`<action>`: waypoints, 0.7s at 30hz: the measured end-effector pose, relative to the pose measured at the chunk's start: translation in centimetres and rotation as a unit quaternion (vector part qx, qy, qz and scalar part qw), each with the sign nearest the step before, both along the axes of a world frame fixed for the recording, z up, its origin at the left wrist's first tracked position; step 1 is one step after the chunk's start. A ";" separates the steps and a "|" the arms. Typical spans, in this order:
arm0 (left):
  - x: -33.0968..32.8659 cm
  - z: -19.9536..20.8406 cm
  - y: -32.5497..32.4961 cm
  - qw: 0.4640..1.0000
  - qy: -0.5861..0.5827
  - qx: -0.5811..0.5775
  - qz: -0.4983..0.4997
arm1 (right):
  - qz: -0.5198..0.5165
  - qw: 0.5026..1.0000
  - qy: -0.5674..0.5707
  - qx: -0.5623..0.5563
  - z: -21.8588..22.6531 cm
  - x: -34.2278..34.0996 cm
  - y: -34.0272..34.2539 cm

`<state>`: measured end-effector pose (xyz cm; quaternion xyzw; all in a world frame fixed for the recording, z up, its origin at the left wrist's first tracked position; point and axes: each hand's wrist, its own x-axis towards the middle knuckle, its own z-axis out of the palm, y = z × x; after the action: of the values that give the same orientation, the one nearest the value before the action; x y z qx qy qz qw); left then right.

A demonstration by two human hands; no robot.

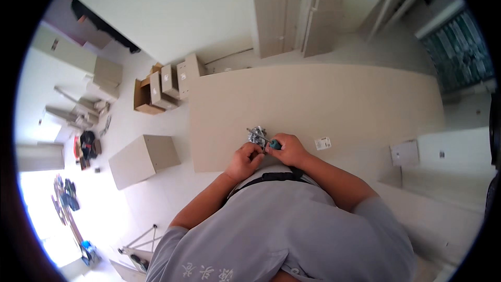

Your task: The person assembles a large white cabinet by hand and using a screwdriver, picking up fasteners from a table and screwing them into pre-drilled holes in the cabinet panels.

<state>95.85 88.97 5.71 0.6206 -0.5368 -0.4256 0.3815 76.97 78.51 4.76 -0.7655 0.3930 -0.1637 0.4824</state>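
Note:
My right hand (293,149) is closed round the teal handle of a screwdriver (275,144). Its thin shaft slants up and left across a small pile of shiny metal fittings (256,134), which lies near the close edge of a large beige panel (323,99). Just below that pile, my left hand (243,162) has its fingers pinched together. What they hold, if anything, is too small to make out. Both hands are close together in front of my waist.
A white label (322,143) lies on the panel, right of my hands. Cardboard boxes (169,81) stand beyond its left corner, and a beige cabinet (143,161) stands on the floor at left. Door panels (278,23) lean on the far wall. Another person (99,20) is at far left.

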 end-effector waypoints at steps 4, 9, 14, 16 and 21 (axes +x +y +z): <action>0.4 2.6 -1.5 0.982 -0.156 0.060 -0.088 | 0.093 0.996 0.006 -0.006 0.3 0.4 -1.7; 0.5 2.4 -3.0 0.968 -0.196 0.086 -0.133 | 0.035 0.996 -0.086 0.018 -2.4 0.4 -1.6; -0.4 0.5 -3.9 0.994 -0.029 0.063 -0.079 | -0.084 0.969 -0.173 0.156 -2.5 -0.2 -1.3; -1.0 -0.6 -3.7 0.997 0.041 0.060 -0.031 | -0.164 0.942 -0.191 0.224 -2.3 -0.6 -1.5; -1.9 -2.3 -3.0 0.991 0.117 0.051 0.040 | -0.262 0.898 -0.210 0.283 -2.3 -2.0 -1.8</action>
<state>93.92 85.99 3.44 0.6063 -0.4410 -0.5062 0.4262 75.01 76.72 2.42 -0.4135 0.4984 -0.3230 0.6901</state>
